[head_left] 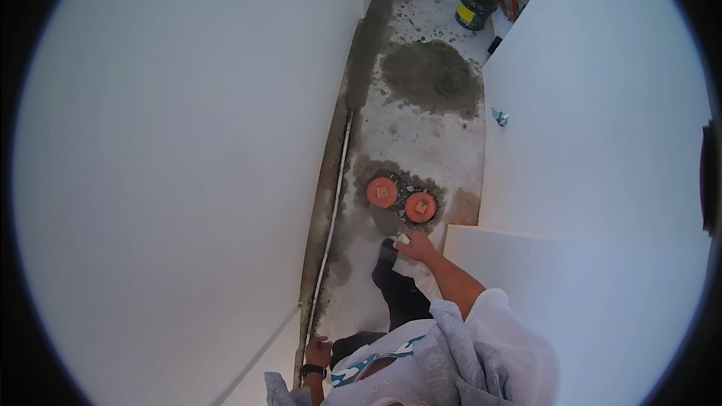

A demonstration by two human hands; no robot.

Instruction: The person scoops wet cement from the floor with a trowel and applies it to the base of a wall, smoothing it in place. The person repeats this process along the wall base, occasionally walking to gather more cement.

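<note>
Closest in, the person's grey-and-white shirt filled the bottom of the view, with the left hand, watch on its wrist, pressed flat and loose-fingered on the concrete floor by the wall, holding nothing. Further out the right hand had its fingers curled round the handle of a trowel, the blade resting on damp mortar just beside two orange pipe caps; the step looked like smoothing round them, calling next for light, careful strokes, while a bucket stood far down the corridor

Bright, even daylight | soft shadows | fisheye rim bends | details perhaps slightly soft
</note>
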